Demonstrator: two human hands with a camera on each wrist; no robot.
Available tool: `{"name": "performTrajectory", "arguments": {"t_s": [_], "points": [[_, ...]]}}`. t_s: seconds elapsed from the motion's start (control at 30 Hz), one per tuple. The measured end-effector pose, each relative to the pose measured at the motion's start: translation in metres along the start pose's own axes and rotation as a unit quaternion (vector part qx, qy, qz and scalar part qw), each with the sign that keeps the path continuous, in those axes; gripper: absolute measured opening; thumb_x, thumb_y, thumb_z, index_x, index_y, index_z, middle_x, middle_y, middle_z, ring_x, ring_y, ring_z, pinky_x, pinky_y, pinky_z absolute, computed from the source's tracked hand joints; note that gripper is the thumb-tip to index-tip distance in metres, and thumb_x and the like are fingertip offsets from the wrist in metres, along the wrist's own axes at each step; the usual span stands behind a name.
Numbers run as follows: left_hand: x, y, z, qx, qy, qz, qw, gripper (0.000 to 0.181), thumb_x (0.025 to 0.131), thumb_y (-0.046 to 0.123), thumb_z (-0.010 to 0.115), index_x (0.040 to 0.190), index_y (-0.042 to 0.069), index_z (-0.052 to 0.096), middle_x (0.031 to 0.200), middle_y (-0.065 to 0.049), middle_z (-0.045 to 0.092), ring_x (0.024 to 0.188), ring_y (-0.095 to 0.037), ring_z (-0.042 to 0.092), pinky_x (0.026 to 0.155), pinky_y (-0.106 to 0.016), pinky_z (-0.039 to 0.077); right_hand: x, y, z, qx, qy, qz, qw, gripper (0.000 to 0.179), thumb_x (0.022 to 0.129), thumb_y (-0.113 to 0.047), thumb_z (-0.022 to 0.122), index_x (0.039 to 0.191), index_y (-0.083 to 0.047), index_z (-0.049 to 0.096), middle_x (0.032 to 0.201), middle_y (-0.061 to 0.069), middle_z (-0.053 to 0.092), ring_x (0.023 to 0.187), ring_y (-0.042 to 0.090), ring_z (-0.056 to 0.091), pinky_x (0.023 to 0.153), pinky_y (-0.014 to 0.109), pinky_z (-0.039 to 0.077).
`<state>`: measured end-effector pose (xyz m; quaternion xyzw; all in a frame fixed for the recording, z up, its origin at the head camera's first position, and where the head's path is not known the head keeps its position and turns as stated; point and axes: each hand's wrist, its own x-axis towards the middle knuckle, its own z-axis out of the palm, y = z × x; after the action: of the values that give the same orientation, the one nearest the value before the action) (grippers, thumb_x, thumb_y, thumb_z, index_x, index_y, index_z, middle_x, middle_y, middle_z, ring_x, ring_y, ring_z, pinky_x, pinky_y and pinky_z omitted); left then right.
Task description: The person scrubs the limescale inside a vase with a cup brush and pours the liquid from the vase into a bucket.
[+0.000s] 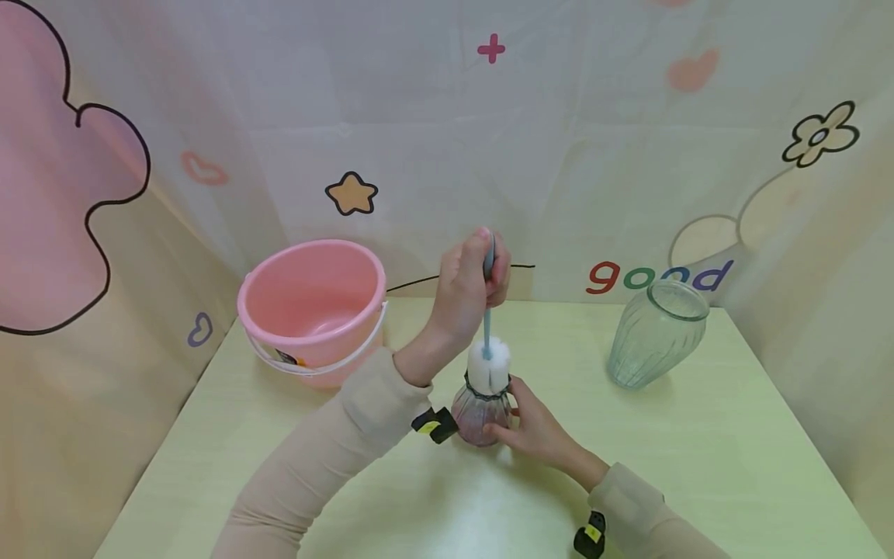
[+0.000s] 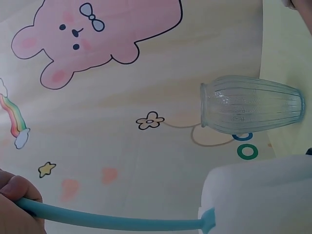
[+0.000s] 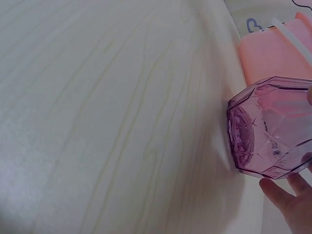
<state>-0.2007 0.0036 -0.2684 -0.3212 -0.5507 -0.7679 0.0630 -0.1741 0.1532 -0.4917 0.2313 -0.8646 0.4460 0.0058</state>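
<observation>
We see a white sponge brush [image 1: 480, 373] with its head at the mouth of the purple-tinted vase [image 1: 478, 423], near mid-table [image 1: 740, 458]. The left hand [image 1: 459, 287] grips the brush's handle [image 1: 487, 330], which points to twelve o'clock; the right hand [image 1: 536, 429] grasps the vase from three o'clock. From there, we find a pink bucket [image 1: 317, 353] at ten o'clock and a ribbed, clear greenish jar [image 1: 653, 341] at two.

The left wrist view crops the blue-handled white sponge brush [image 2: 258, 195] and the left hand [image 2: 15, 218]; the right wrist view cuts off the purple faceted glass vase [image 3: 268, 129] before its neck. The pink plastic bucket [image 1: 314, 291] bears a black-and-yellow label [image 1: 288, 358] too small to read.
</observation>
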Motion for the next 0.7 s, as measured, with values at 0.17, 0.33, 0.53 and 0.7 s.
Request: {"name": "performTrajectory", "arguments": {"t_s": [0.17,0.33,0.53,0.7], "points": [[0.0,-0.007,-0.001,0.004,-0.001,0.009,1.0,0.041,0.091,0.032,0.027,0.059,0.008,0.031,0.046,0.004,0.025,0.038,-0.014,0.02,0.04,-0.026,0.017,0.001,0.001,-0.001,0.004,-0.011,0.015,0.9998,0.075,0.078,-0.015,0.073,0.138,-0.008,0.028,0.136,0.01,0.043,0.126,0.028,0.042,0.085,0.037,0.05],[-0.003,-0.015,-0.001,0.01,0.005,0.011,0.9999,0.042,0.092,0.034,0.027,0.059,0.008,0.029,0.047,0.004,0.025,0.039,-0.013,0.02,0.04,-0.026,0.017,0.001,-0.001,-0.001,0.019,-0.023,0.035,0.9989,0.077,0.078,-0.017,0.073,0.139,-0.011,0.026,0.138,0.008,0.041,0.127,0.028,0.041,0.088,0.041,0.049],[-0.008,-0.02,0.003,0.018,0.003,-0.004,0.9998,0.043,0.089,0.035,0.029,0.059,0.004,0.028,0.047,0.003,0.024,0.04,-0.011,0.019,0.041,-0.024,0.016,0.001,-0.001,-0.001,0.026,-0.024,0.039,0.9986,0.077,0.077,-0.016,0.073,0.138,-0.011,0.027,0.136,0.008,0.043,0.125,0.027,0.043,0.087,0.041,0.049],[-0.008,-0.026,0.006,0.023,-0.008,0.008,0.9997,0.044,0.091,0.034,0.026,0.06,0.003,0.027,0.047,0.003,0.023,0.039,-0.011,0.019,0.039,-0.024,0.016,0.001,-0.002,-0.001,0.021,-0.023,0.046,0.9985,0.075,0.077,-0.016,0.074,0.137,-0.011,0.028,0.135,0.008,0.043,0.124,0.027,0.044,0.087,0.041,0.049]]}}
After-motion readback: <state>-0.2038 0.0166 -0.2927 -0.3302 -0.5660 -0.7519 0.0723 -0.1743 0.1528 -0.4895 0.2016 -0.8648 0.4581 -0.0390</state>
